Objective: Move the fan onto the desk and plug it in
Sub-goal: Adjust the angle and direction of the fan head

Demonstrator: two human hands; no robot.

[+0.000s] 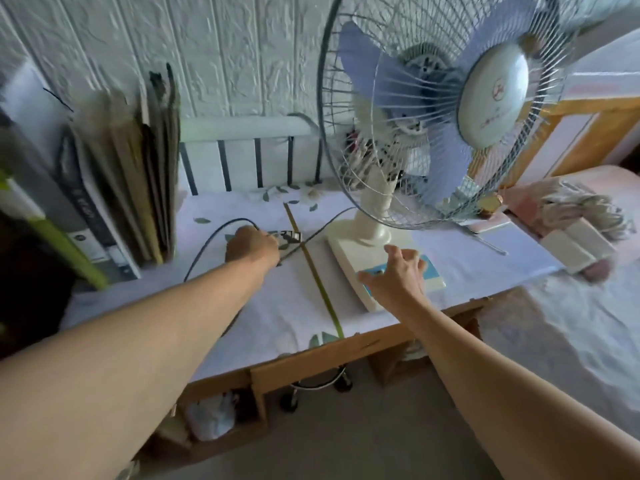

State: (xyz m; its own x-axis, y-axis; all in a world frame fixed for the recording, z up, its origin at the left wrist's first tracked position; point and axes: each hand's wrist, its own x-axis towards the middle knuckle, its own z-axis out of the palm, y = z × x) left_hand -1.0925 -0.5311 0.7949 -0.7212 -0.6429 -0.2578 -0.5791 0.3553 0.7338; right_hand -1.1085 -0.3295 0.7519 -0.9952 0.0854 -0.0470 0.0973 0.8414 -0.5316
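Fan: the tall cream plastic desk fan with pale blue blades and a wire cage (429,109) already stands on the desk, at about two o'clock from where the person stands; its flat base with the blue control panel (384,268) sits close to the front edge.
Tipping risk: I reckon the head is heavy and leans out toward the bed; a tug on the cord could slide or topple it.
Desk: the wooden desk under a white cloth printed with green leaves (242,327) fills the middle of the room; a yellow-green strip crosses it from twelve to six.
Cord: the thin dark power cord (207,247) loops over the cloth from the fan's base round to the left hand; if pulled taut it might snag on the base.
Left hand: the left hand (251,247), at eleven o'clock, grips the dark plug end of the cord (289,236) with curled fingers.
Right hand: the right hand (398,275) hovers just over the control panel, fingers spread and holding nothing.
Socket: I see none from here, so the plug may need a reach that strains the cord.
Surroundings: upright books and folders (114,188) at nine o'clock, white textured wall (207,46) behind, a bed with pale sheets (571,334) at three.
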